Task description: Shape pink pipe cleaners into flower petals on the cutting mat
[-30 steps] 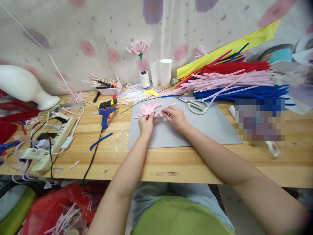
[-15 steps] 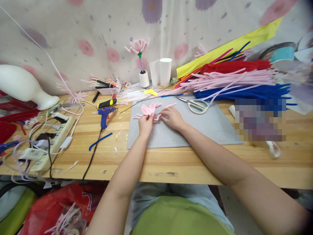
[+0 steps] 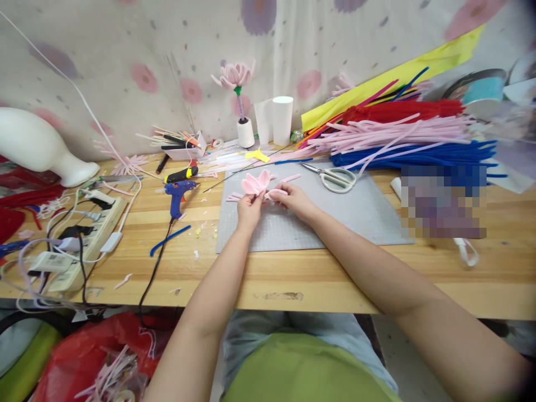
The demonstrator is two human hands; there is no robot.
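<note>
Over the grey cutting mat [image 3: 360, 215], my left hand [image 3: 249, 210] grips the base of a cluster of pink pipe-cleaner petals [image 3: 256, 183]. My right hand [image 3: 296, 200] pinches one more pink petal loop [image 3: 276, 193] and holds it against the cluster's right side. Loose pink petal pieces [image 3: 290, 178] lie on the mat just beyond my fingers. White-handled scissors [image 3: 335, 177] rest on the mat to the right of my hands.
A blue glue gun [image 3: 177, 193] with a black cord lies left of the mat, and a power strip [image 3: 90, 237] with cables sits further left. Piles of pink, blue and red pipe cleaners [image 3: 402, 139] fill the back right. A finished pink flower [image 3: 233, 75] stands at the back.
My right hand has drawn in toward my left, bringing a petal loop up against the pink cluster. The cluster has stayed in my left hand.
</note>
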